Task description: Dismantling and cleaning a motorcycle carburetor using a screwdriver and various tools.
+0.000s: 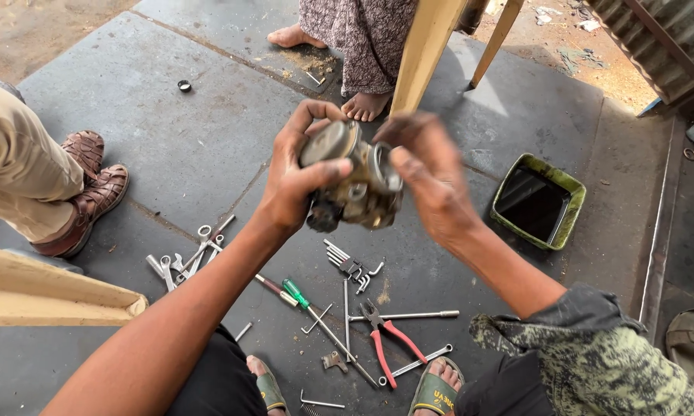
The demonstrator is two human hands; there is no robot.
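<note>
Gripping grimy metal engine part (353,185) at chest height over floor (193,146), left hand (297,173) clamped round it, right hand (428,173) blurred, touching its side; pliers (385,339) and screwdrivers (289,291) lying unused below, work seemingly mid-way.
</note>
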